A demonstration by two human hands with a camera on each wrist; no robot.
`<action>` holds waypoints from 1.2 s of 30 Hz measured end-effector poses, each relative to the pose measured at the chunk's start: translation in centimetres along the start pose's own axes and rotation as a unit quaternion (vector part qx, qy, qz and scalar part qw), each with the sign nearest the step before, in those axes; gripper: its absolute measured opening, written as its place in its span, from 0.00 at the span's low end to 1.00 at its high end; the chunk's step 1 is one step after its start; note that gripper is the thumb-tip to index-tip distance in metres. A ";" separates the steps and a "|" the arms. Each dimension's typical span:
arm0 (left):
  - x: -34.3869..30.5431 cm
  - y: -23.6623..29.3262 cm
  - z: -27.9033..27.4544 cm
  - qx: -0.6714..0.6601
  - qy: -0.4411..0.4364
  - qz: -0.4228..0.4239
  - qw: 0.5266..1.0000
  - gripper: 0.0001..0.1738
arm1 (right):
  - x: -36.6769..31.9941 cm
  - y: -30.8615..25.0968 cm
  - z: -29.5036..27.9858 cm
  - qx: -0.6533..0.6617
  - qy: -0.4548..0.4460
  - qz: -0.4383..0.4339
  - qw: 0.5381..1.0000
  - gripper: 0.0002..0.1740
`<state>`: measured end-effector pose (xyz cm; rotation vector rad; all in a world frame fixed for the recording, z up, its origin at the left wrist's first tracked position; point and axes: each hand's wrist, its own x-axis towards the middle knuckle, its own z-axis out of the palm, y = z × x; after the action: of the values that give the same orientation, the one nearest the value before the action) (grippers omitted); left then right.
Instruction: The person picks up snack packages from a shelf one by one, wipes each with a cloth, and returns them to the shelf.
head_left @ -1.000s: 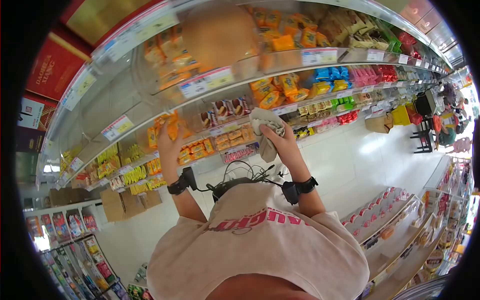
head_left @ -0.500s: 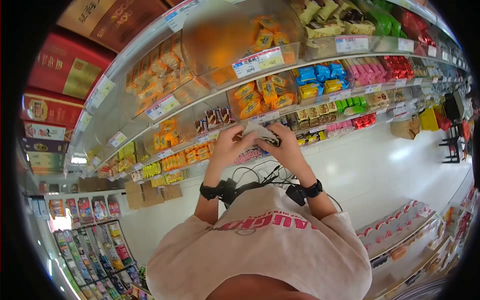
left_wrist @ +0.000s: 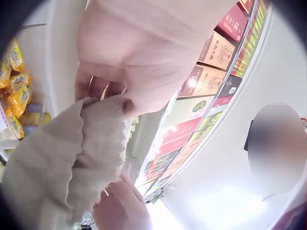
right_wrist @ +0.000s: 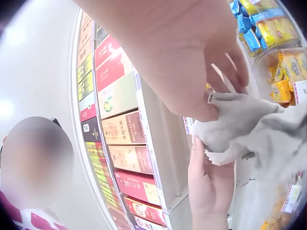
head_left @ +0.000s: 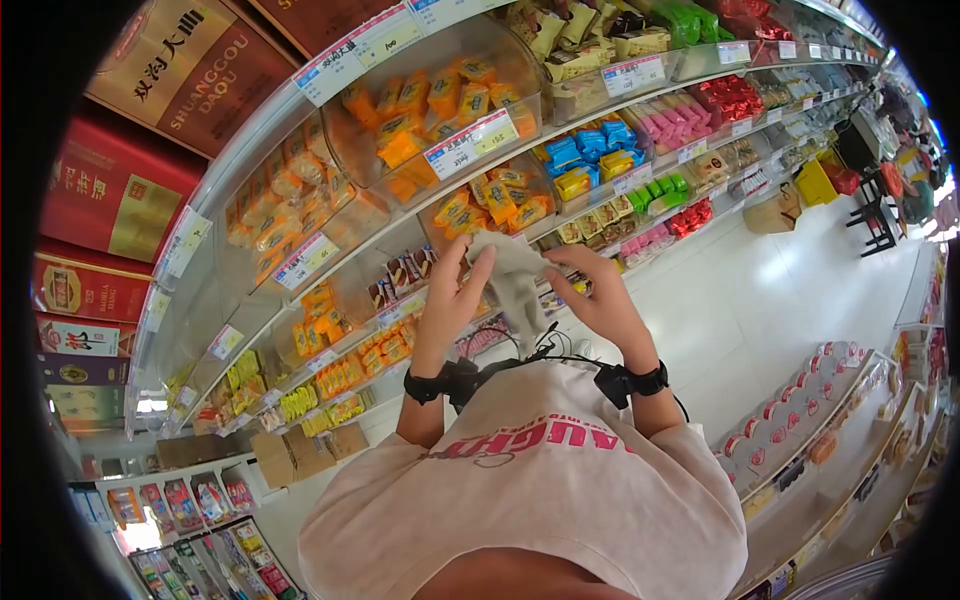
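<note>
A grey cloth (head_left: 518, 285) hangs loosely unfolded between my two hands, in front of the snack shelves. My left hand (head_left: 455, 295) pinches one upper edge of it between thumb and fingers. At the opposite upper edge, my right hand (head_left: 608, 295) pinches a corner. In the left wrist view the cloth (left_wrist: 67, 163) drapes down from the left fingertips, with ragged edges and layered folds. The right wrist view has the cloth (right_wrist: 254, 127) beneath the right fingers, and the left hand (right_wrist: 211, 187) meets its near edge.
Clear bins of orange-wrapped snacks (head_left: 440, 105) line the shelves ahead, with price tags (head_left: 470, 143) along the fronts. Blue packets (head_left: 585, 150) lie farther right. Red and brown boxes (head_left: 125, 190) stack at the left. Cardboard (head_left: 305, 455) lies on the floor below.
My left hand has come from the orange packets on the lower shelf to the cloth. The cloth, bunched in my right hand before, now hangs opened out between both hands.
</note>
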<state>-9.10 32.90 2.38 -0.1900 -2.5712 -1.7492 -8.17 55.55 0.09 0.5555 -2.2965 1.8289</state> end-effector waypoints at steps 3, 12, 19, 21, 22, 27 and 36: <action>0.0 -0.5 0.0 -0.055 0.005 -0.007 0.998 0.14 | -0.2 -0.3 0.3 0.141 0.082 0.110 0.980 0.13; 0.4 -0.5 0.2 -0.131 -0.023 0.088 0.987 0.12 | -0.8 0.0 0.5 -0.012 -0.042 0.064 0.997 0.25; 0.4 -2.4 -1.4 -0.272 -0.228 -0.157 0.922 0.27 | -1.0 -2.8 -0.4 0.082 0.080 0.042 0.993 0.27; -0.4 0.3 -0.1 -0.505 -0.151 -0.220 0.821 0.33 | -0.7 -5.6 0.3 0.097 -0.005 -0.026 0.995 0.26; -0.1 0.1 -0.4 -0.573 -0.176 -0.189 0.778 0.35 | 0.0 -6.6 0.8 0.093 -0.062 -0.046 0.993 0.24; -1.0 1.2 -2.2 -0.454 -0.096 -0.134 0.875 0.22 | 0.9 -6.9 2.6 0.075 -0.184 -0.044 0.979 0.12; -2.8 -1.8 -1.5 -0.277 -0.028 -0.019 0.960 0.20 | 2.5 -4.3 4.3 0.086 0.022 0.037 0.995 0.36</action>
<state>-6.59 30.56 1.01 -0.1999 -2.0546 -2.4677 -8.34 50.11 3.75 0.4533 -2.1718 2.0667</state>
